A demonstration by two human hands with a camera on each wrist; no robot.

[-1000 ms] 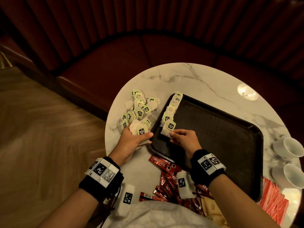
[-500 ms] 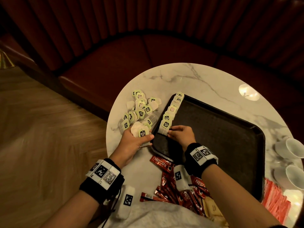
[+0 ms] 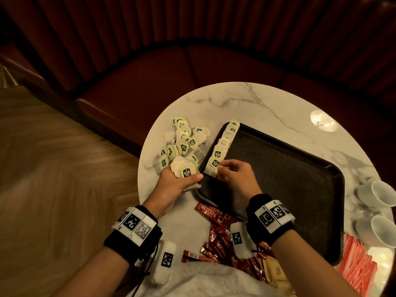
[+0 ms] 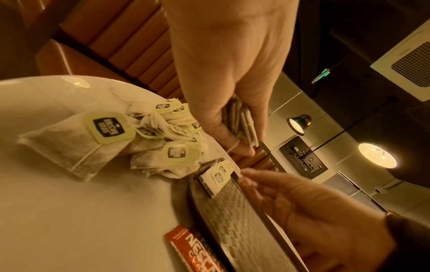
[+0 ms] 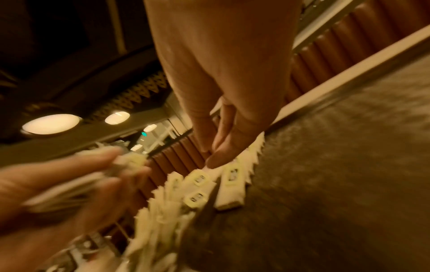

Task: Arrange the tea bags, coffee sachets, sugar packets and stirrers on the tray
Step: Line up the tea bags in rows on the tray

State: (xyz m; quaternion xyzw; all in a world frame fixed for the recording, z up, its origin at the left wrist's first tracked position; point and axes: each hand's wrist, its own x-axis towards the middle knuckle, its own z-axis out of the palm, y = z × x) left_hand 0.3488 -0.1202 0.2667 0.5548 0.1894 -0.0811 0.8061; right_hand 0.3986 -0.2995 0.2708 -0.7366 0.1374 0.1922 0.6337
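Note:
A dark tray (image 3: 289, 179) lies on the round marble table (image 3: 257, 103). A row of green-tagged tea bags (image 3: 222, 144) leans along the tray's left rim, also seen in the wrist views (image 4: 216, 176) (image 5: 230, 176). My right hand (image 3: 220, 168) has its fingertips on the nearest bag of that row, fingers loosely extended (image 4: 267, 184). Just left of the tray, my left hand (image 3: 188, 176) grips a stack of tea bags (image 3: 185, 171) edge-on between thumb and fingers (image 4: 239, 121). A loose pile of tea bags (image 3: 182, 142) lies on the table beyond it.
Red coffee sachets (image 3: 216, 230) lie scattered at the table's near edge, with brown packets (image 3: 276, 271) beside them. Red-orange packets (image 3: 360, 266) sit at the near right. Two white cups (image 3: 383, 192) stand right of the tray. A red bench (image 3: 171, 78) curves behind.
My right hand carried a tea bag to the near end of the row and set it against the tray's left rim. The left hand has stayed put with its stack.

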